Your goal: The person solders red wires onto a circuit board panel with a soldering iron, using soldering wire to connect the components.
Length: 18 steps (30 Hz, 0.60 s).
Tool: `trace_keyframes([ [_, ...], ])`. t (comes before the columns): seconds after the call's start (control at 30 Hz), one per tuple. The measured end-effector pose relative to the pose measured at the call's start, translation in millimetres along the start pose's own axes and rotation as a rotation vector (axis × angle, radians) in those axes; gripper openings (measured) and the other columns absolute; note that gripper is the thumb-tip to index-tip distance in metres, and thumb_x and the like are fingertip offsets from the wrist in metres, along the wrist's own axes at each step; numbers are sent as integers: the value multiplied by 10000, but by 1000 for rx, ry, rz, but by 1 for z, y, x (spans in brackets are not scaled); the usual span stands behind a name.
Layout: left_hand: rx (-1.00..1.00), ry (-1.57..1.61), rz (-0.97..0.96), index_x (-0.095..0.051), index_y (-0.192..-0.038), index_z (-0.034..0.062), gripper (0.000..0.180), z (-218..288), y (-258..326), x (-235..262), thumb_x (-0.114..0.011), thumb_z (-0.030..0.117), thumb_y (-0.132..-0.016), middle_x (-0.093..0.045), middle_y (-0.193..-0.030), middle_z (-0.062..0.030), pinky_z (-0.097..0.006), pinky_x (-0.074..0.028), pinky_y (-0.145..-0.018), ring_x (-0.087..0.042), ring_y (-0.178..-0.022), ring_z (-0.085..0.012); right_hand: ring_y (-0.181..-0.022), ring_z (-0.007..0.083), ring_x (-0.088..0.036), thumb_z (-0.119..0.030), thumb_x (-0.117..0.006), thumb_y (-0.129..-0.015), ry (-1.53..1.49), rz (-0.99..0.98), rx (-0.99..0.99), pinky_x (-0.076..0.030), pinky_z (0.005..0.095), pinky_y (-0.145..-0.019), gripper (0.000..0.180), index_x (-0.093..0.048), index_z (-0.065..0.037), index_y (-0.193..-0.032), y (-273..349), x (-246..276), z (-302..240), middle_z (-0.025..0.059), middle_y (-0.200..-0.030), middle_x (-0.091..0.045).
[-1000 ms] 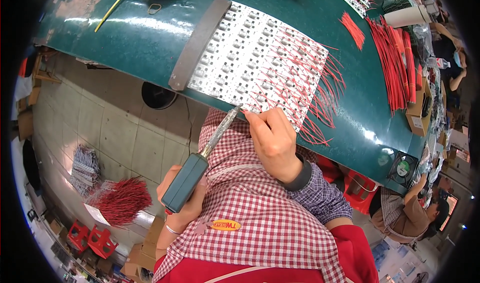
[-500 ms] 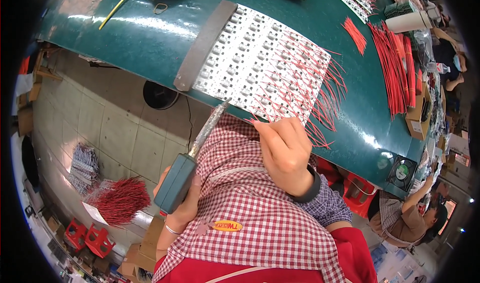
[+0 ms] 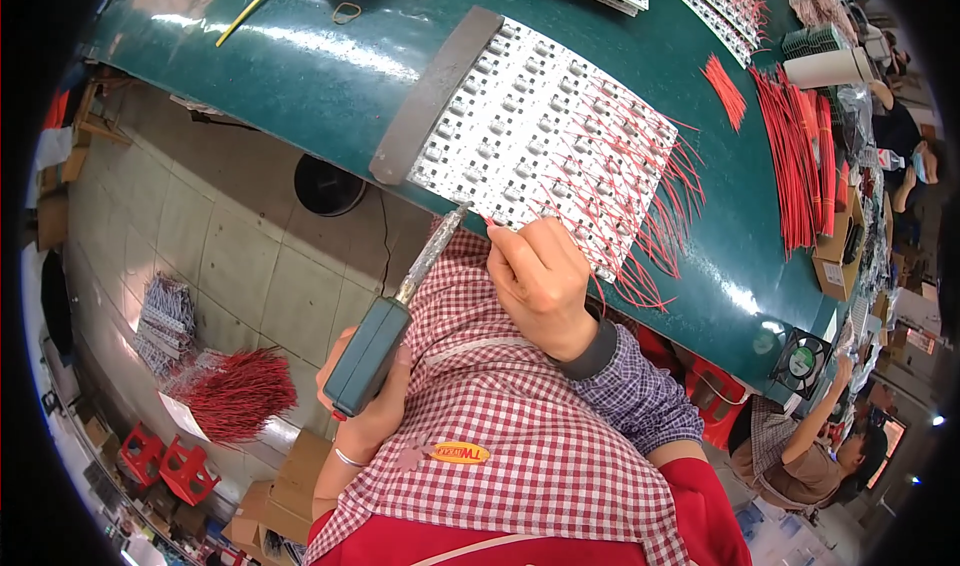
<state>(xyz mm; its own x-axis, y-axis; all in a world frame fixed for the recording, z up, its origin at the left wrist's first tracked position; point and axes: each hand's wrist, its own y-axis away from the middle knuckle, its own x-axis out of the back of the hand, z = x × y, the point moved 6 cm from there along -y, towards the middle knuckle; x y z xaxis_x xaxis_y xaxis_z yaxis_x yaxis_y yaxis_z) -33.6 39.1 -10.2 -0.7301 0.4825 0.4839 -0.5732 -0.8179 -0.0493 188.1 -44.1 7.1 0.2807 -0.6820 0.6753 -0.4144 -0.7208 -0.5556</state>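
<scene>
Head view: the green table [image 3: 330, 61] carries a white circuit panel [image 3: 530, 136] just ahead of both hands. The left hand [image 3: 375, 401] grips a soldering iron [image 3: 385, 311], tip reaching the panel's near edge; the right hand [image 3: 540, 276] pinches a red wire [image 3: 492, 224] there, steadying it for the tip.

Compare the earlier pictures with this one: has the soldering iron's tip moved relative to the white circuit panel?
Yes. The soldering iron tip swung left along the white circuit panel near edge, away from the right hand.

We see an electronics assembly workshop: a long green workbench [image 3: 330, 56] across the upper frame carries white circuit-board panels [image 3: 540, 136], bundles of cut red wires [image 3: 795, 156] at upper right, and co-workers beyond.
</scene>
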Motion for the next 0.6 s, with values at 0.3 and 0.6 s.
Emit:
trace_keyframes([
  [0.3, -57, -12, -41, -715, -935, -36, 195, 7, -7, -3, -766, -78, -751, -706, -922, -132, -325, -548, -641, -703, -768, -266, -634, 237, -503, 48, -717, -730, 39, -6, -12, -400, 360, -492, 200, -666, 31, -923, 1, -4, -2, 82, -717, -447],
  [0.6, -105, -56, -65, -680, -860, -23, 163, 20, -16, -4, -764, -72, -730, -674, -870, -116, -314, -527, -599, -676, -708, -250, -655, 241, -509, 38, -713, -735, 38, -17, -8, -416, 361, -511, 206, -664, 33, -936, 0, -3, -3, 87, -733, -455],
])
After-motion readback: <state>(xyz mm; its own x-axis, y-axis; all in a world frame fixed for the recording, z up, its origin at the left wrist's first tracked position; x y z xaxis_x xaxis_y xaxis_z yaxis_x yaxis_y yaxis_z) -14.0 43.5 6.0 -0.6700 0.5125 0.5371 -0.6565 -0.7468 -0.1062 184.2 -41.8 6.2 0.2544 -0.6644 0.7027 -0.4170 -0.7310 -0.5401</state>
